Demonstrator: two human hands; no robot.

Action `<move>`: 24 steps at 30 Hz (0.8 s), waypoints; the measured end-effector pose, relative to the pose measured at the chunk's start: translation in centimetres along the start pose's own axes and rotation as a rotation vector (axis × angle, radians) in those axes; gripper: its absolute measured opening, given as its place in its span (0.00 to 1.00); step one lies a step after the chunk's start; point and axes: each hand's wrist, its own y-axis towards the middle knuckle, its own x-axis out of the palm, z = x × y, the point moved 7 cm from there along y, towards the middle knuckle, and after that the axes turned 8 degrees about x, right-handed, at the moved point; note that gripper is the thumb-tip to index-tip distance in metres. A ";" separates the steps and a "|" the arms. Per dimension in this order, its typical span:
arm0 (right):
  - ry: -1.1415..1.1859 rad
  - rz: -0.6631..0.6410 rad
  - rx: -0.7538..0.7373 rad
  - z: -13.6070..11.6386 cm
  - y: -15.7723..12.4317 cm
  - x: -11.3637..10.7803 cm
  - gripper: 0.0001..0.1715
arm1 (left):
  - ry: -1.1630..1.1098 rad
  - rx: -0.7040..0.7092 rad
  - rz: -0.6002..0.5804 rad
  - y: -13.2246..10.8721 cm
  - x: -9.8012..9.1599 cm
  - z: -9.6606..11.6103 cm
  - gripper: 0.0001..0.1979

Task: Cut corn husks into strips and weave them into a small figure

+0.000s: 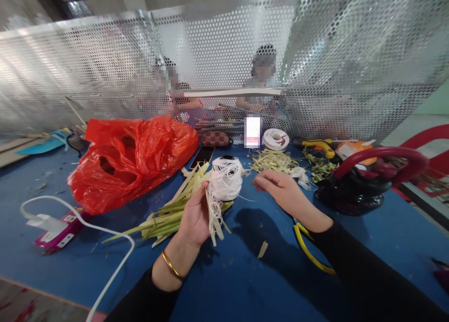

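Note:
My left hand (pixel 197 217) is closed around a ball of white string (pixel 225 178) with loose strands hanging down past the palm. It hovers over a bundle of long green leaf strips (pixel 164 219) lying on the blue table (pixel 228 280). A gold bangle circles that wrist. To the right, my right hand (pixel 280 187) is held palm down with fingers drawn together toward the ball. A thin white strand seems to run between them, but I cannot make out whether the fingers pinch it.
A red plastic bag (pixel 133 156) lies at left, a phone (pixel 202 156) behind the ball. Yellow-handled pliers (pixel 308 249) lie under my right forearm. A dark bowl with red handle (pixel 365 182), leaf scraps (pixel 273 161), tape roll (pixel 276 139) and a charger with cable (pixel 59 228) surround. Two people sit behind the perforated screen.

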 end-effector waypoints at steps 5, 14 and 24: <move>0.068 0.240 -0.091 -0.2 0.1 -0.7 0.15 | 0.062 -0.118 0.029 -0.7 0.0 -1.1 0.04; 0.224 0.337 -0.029 -0.2 -0.6 -2.0 0.09 | 0.104 -0.103 -0.006 -0.6 0.0 -1.2 0.05; 0.367 0.452 -0.012 0.4 -0.6 -3.6 0.10 | 0.049 -0.076 0.004 -0.5 0.1 -1.7 0.06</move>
